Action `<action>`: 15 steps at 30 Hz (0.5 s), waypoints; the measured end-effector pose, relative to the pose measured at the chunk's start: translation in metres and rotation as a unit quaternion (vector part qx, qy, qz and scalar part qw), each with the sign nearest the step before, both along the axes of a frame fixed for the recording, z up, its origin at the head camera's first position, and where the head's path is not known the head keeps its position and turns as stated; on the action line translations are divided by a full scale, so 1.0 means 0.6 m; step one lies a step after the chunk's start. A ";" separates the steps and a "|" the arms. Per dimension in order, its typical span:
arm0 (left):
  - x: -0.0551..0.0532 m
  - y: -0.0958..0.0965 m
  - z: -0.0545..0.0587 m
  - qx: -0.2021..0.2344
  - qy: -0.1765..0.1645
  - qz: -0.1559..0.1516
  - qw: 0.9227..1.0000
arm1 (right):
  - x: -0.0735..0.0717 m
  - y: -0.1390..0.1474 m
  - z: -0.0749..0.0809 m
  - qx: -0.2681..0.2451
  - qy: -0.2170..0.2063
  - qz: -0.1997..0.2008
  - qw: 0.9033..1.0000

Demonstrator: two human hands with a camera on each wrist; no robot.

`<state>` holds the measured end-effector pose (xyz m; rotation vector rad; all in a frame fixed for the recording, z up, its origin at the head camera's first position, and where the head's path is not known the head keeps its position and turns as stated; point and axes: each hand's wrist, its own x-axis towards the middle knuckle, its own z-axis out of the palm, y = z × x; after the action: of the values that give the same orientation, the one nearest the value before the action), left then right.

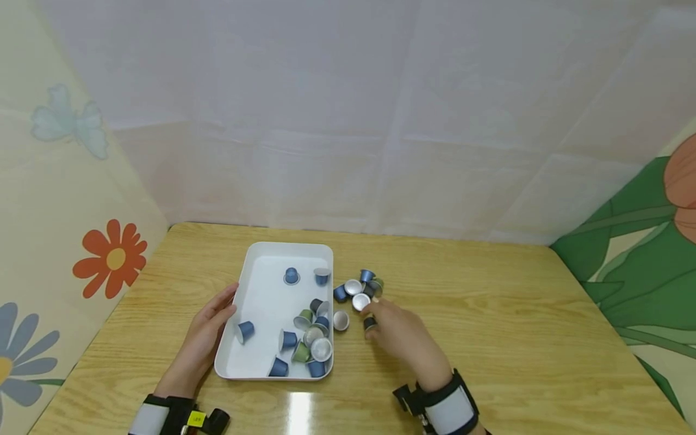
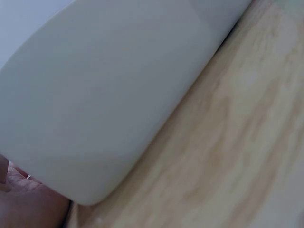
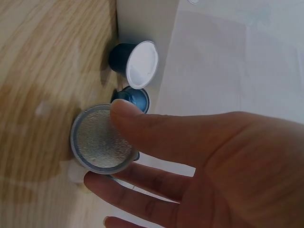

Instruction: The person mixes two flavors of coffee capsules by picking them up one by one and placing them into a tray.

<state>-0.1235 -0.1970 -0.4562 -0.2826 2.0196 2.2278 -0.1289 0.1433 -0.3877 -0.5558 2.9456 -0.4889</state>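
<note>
My R grip (image 1: 399, 331) pinches 1 coffee capsule (image 3: 99, 140) nr its rim, so it might slip. L grip (image 1: 208, 324), uncurled, touches white tray (image 1: 265, 302).

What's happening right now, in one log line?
left grip: touching white tray | right grip: pinching capsule | tray: several capsules | table: more capsules

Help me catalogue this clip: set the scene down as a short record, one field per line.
Surface: wooden table
Container: white tray, between the two hands
In it: blue, green and dark capsules, mostly toward the near right corner
Beside it: a small cluster of loose capsules, to its right
Left hand: touches the tray's left side
Right hand: pinches a dark capsule over the table, near the cluster
Backdrop: white sheet
</note>
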 end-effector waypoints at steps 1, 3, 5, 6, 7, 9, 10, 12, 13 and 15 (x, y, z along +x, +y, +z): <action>0.000 0.000 0.000 -0.001 0.001 0.000 1.000 | -0.001 0.000 -0.002 -0.002 -0.004 -0.001 1.000; 0.001 0.000 0.001 0.000 0.003 -0.001 1.000 | -0.003 -0.001 -0.006 -0.005 -0.013 -0.003 1.000; 0.001 0.000 0.001 0.000 0.004 -0.001 1.000 | -0.004 -0.002 -0.010 -0.006 -0.019 -0.003 1.000; 0.001 0.000 0.001 -0.001 0.004 -0.001 1.000 | -0.005 -0.002 -0.012 -0.007 -0.020 -0.003 1.000; 0.001 0.000 0.001 -0.001 0.002 -0.001 1.000 | -0.006 -0.003 -0.014 -0.008 -0.020 -0.001 1.000; 0.000 0.000 0.000 -0.002 -0.002 0.000 1.000 | -0.007 -0.003 -0.017 -0.006 -0.018 0.003 1.000; 0.000 0.000 0.000 -0.003 -0.003 0.000 1.000 | -0.008 -0.003 -0.018 -0.005 -0.016 0.003 1.000; -0.001 0.000 0.000 -0.004 -0.005 -0.002 1.000 | -0.009 -0.003 -0.021 -0.001 -0.014 0.003 1.000; -0.001 0.000 0.000 -0.004 -0.006 -0.002 1.000 | -0.009 -0.003 -0.021 0.003 -0.012 0.004 1.000; -0.001 0.000 -0.001 -0.003 -0.006 -0.004 1.000 | -0.008 -0.003 -0.021 0.007 -0.013 0.003 1.000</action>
<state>-0.1241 -0.1970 -0.4565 -0.2873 2.0195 2.2108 -0.1339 0.1412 -0.4004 -0.5537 2.9199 -0.4698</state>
